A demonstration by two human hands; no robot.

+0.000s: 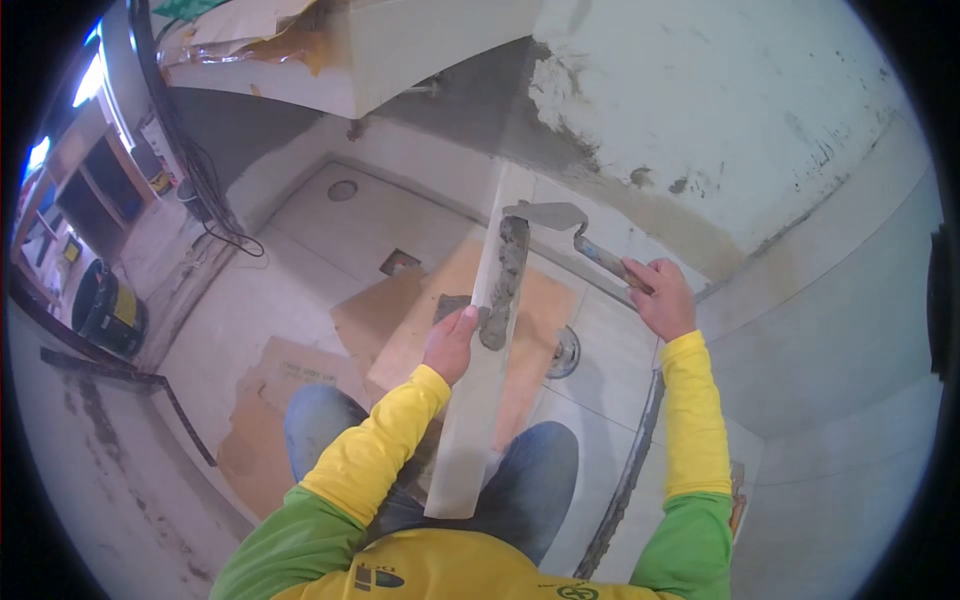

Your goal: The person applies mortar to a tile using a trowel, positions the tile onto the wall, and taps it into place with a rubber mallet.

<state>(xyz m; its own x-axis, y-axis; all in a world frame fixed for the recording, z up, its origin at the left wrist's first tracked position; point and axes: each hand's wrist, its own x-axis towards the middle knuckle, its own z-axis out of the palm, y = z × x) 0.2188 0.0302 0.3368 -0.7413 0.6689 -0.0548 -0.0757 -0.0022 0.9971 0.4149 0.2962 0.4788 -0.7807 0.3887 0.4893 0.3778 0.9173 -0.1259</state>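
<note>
My left hand (450, 345) grips the left edge of a long, narrow pale tile strip (468, 430), which stands tilted over my knees. Grey mortar (506, 285) lies in a thick band along the strip's upper half. In my right hand (663, 298) is the wooden handle of a trowel (548, 215); its blade touches the top end of the mortar. The fingers of my right hand are wrapped round the handle.
Cardboard sheets (430, 335) lie on the tiled floor before me. A metal round fitting (565, 352) is right of them, and a floor drain (342, 190) lies farther back. At the left are a black bucket (108, 310), hanging cables (205, 190) and a dark metal angle (185, 410).
</note>
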